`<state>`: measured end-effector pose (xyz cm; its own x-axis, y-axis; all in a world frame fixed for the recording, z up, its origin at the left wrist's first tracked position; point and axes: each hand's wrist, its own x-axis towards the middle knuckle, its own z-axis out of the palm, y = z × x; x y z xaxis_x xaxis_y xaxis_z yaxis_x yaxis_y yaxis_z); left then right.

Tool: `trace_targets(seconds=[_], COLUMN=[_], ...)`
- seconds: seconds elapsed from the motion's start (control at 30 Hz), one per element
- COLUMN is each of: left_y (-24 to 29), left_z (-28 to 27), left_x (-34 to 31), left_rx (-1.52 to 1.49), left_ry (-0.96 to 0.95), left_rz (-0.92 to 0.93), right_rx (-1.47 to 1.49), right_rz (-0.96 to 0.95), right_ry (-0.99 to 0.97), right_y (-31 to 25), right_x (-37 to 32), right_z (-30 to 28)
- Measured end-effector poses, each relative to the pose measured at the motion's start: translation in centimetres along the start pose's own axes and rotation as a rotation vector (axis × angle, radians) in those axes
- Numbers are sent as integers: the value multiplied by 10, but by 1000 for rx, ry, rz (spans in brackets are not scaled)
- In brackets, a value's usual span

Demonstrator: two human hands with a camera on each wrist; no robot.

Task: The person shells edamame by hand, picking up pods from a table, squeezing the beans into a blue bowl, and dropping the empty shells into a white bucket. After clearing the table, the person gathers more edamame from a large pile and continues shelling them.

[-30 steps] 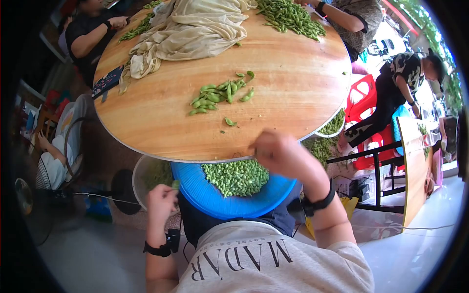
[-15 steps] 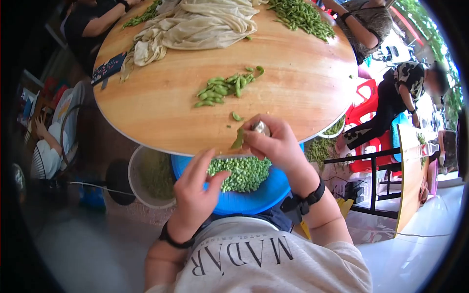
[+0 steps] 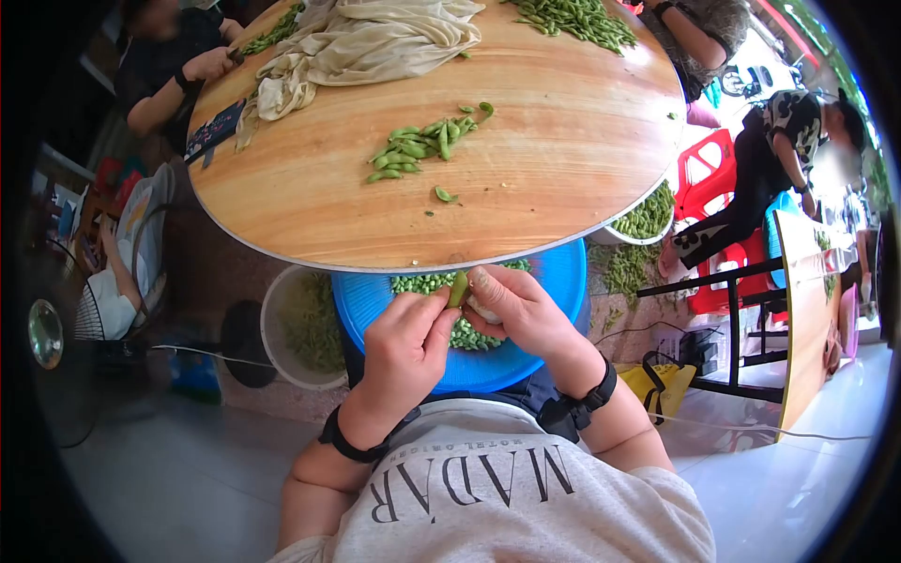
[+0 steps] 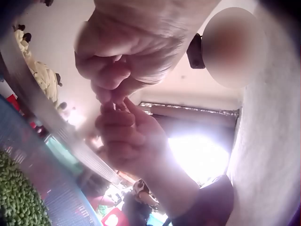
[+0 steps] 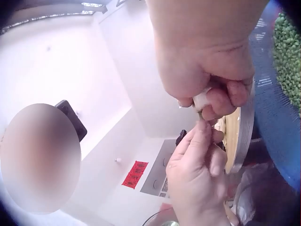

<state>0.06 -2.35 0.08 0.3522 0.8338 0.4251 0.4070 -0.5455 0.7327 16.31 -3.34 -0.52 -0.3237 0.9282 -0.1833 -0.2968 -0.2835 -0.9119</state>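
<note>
Both hands meet over a blue basin [image 3: 450, 377] at the table's near edge. A green soybean pod [image 3: 458, 289] stands between them; the fingertips of my left hand [image 3: 399, 342] pinch its lower end, and the fingers of my right hand [image 3: 533, 314] pinch its other side. Something whitish [image 5: 202, 100] shows among the curled right fingers in the right wrist view; I cannot tell what it is. Shelled green beans [image 4: 19, 193] fill the basin's middle, partly hidden by the hands. On the round wooden table [image 3: 563, 141] lies a small pile of pods [image 3: 404, 150].
Beige cloth [image 3: 375, 47] and a larger pod heap [image 3: 577, 23] occupy the far side of the table. A pale bucket [image 3: 300, 328] stands left of the basin, and a tub of pods [image 3: 648, 216] at right. Other people are around, near red stools [image 3: 704, 174].
The right hand has come back from the table edge with a pod. The left hand has moved right and inward, dropped its earlier green piece, and now pinches this pod too.
</note>
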Motion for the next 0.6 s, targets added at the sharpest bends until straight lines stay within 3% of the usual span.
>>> trace_targets(seconds=[0.1,0.3,0.4,0.5,0.6], left_y=[0,8,-3,-6,-9], left_z=[1,6,15,22,23], left_x=[-2,-4,-6,-7,-9], left_rx=[64,124,126,75,-149], left_ry=[-11,-17,28,86,90], left_rz=[108,97,177,163,-5], right_rx=[47,-36,-103,-170,-227], right_rz=[24,-24,-66,-99,-143], right_ry=[30,121,179,236,254], right_y=[-2,0,5,9,18], right_x=[-5,-9,-9,-8,-8], right_z=[2,6,7,9,7])
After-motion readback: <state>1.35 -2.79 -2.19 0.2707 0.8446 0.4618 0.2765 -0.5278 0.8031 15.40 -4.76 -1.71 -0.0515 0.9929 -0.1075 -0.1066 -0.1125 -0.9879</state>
